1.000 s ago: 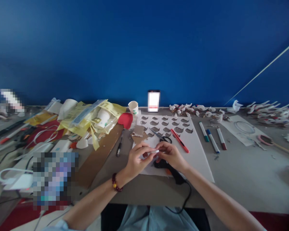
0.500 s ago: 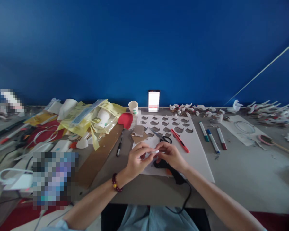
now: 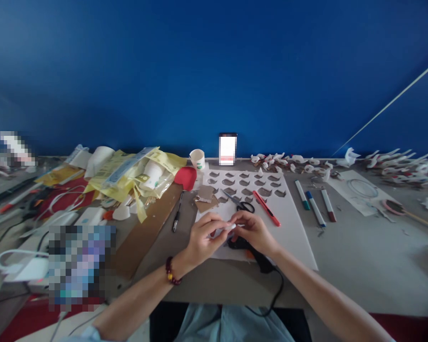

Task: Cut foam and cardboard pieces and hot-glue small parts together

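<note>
My left hand [image 3: 209,232] and my right hand [image 3: 251,229] meet over the white sheet, fingertips pinched together. Between them is a small white piece [image 3: 230,227], mostly covered by the fingers; its exact kind does not show. Beneath the hands lies the white foam-like sheet [image 3: 288,232], with rows of leaf-shaped cut-outs at its far end. A black tool with a cord [image 3: 260,256], which looks like a glue gun, rests under my right hand. Just beyond the hands are black-handled scissors [image 3: 245,206] and a red utility knife [image 3: 267,209].
Left of the sheet lie a black pen [image 3: 178,211], cardboard scraps [image 3: 206,199], a red heart shape [image 3: 186,178] and a paper cup [image 3: 197,160]. Several markers [image 3: 316,209] lie to the right. A phone [image 3: 228,149] leans on the blue wall near small white figures [image 3: 297,160].
The white piece has tilted slightly between my fingertips, its right end a little lower. Both hands stay in nearly the same place, and nothing else on the table has moved.
</note>
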Demonstrator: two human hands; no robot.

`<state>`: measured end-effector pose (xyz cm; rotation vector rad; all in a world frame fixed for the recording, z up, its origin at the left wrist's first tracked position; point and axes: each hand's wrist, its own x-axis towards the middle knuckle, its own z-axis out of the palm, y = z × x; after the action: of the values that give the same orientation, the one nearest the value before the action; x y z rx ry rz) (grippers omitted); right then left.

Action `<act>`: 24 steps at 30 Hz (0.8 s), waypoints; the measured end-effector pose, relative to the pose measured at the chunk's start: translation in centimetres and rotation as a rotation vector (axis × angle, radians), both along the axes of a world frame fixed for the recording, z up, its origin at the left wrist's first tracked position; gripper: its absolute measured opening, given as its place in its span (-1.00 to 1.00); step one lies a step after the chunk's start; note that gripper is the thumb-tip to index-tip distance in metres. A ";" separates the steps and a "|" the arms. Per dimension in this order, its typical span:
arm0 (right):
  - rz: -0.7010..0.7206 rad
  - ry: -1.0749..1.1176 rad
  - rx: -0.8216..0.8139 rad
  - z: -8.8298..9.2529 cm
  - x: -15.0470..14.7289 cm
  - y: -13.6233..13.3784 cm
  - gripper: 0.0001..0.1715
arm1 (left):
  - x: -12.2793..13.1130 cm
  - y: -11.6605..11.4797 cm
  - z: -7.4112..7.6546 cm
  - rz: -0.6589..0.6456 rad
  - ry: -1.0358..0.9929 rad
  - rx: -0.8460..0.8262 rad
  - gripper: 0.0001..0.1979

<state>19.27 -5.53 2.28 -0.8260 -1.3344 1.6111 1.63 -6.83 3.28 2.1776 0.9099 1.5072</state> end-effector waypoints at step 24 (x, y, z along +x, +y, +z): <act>-0.021 -0.020 0.015 -0.5 0.0 0.0 -0.73 | -0.2 0.2 0.1 -0.019 0.062 0.008 -0.83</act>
<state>19.25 -5.50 1.79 -0.8460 -1.3467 1.5786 1.41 -6.66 3.38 2.2434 0.9024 1.4441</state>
